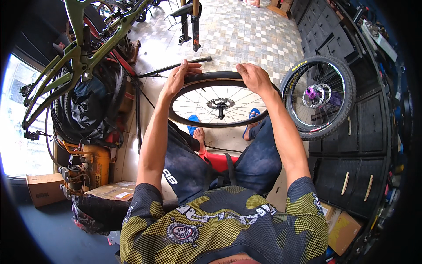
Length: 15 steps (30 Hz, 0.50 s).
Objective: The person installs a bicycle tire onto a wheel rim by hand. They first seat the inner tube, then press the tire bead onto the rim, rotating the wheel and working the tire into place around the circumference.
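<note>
A bicycle wheel [176,121] with a black tire, thin spokes and a disc rotor [220,103] at its hub is held tilted between my knees. My left hand [181,75] is at the far left part of the tire, its fingers stretched out past the rim and apart. At the far right part, my right hand [256,79] is closed over the tire [215,75], thumb toward the middle; its other fingers are mostly hidden. A pale brown band shows along the tire's far inner edge.
A knobby-tired wheel [347,92] with a purple hub leans against black drawers [347,154] on the right. At left stand a green bike frame [83,61], a pile of tires [66,105] and a yellow tank [96,165]. A suspension fork [195,26] hangs ahead.
</note>
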{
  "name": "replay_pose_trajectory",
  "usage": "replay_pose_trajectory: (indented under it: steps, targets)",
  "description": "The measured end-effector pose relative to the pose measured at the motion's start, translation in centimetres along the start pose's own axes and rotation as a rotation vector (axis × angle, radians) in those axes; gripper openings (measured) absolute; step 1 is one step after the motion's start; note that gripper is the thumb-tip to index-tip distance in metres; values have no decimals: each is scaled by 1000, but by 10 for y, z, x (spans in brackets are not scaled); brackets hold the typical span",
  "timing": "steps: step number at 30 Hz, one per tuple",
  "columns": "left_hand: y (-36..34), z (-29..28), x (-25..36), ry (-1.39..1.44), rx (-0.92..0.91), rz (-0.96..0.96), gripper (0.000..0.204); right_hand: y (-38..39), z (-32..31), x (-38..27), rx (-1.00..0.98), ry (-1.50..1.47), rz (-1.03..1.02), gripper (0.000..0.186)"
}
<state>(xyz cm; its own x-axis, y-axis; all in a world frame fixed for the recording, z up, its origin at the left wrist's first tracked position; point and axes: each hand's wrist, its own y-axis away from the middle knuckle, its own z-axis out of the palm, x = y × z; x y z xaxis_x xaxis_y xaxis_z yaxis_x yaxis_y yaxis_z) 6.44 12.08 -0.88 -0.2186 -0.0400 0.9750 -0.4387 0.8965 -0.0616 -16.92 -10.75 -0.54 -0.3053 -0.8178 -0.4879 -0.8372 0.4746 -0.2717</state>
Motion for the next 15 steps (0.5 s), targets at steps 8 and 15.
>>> replay_pose_trajectory:
  steps: [8, 15]
  targets:
    - [-7, 61, 31, -724, 14, 58, 51, 2, 19, 2, 121, 9, -49, 65]
    - [-23, 113, 27, -997, 215, 321, 45, 3, 13, -5, 30, 41, 11, 61]
